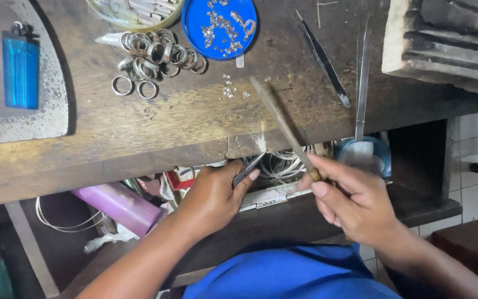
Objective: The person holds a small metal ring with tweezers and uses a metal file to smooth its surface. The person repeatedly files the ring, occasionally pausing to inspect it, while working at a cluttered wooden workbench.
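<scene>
Nearest: blue shirt at frame bottom, both forearms reaching up to the bench edge. Left hand [214, 194] curled, thumb and forefinger pinching a small grey metal piece [248, 169] against the notch in the wooden bench [156, 122]. Right hand [355, 202] closed round the handle end of a slim file [283, 126], which angles up and left over the bench top. Judgement: filing goes best with the piece braced hard on the notch and the strokes light and even, fingertips kept back from the file. Below the bench, a lilac tube [120, 205] and a coil of wire [280, 163] in the drawer clutter. Farther on: loose silver rings [156, 55], a round blue lid [219, 25] holding tiny bright bits, two tweezers [327, 61], and a translucent blue lighter [20, 69] at far left.
</scene>
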